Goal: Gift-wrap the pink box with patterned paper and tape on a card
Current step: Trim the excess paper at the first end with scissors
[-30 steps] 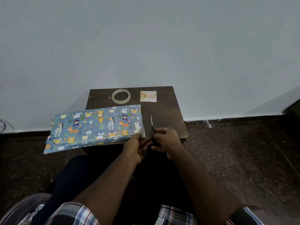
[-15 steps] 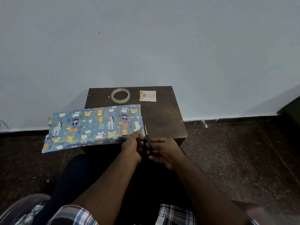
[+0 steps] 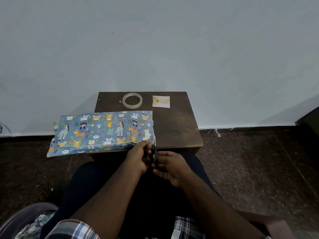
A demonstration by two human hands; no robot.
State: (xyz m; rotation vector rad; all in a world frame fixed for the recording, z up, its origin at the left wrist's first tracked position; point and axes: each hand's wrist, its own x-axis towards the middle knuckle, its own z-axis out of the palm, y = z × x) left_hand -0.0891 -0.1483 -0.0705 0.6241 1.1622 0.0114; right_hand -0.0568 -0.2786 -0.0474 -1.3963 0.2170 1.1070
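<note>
Patterned paper (image 3: 103, 131) touching left hand (image 3: 138, 157), scissors (image 3: 155, 156) in right hand (image 3: 170, 165)

There is a single view, taken from a wide-angle camera on the person's head. It looks forward and steeply down, so both forearms enter from the bottom edge and the lap fills the lower middle. The small brown worktop (image 3: 174, 128) sits near the centre, close to the camera, about at arm's reach. Beyond it the pale wall (image 3: 155, 45) fills the whole upper half, and the dark floor (image 3: 255, 163) spreads to either side. Straight edges bow outward toward the frame borders.
</note>
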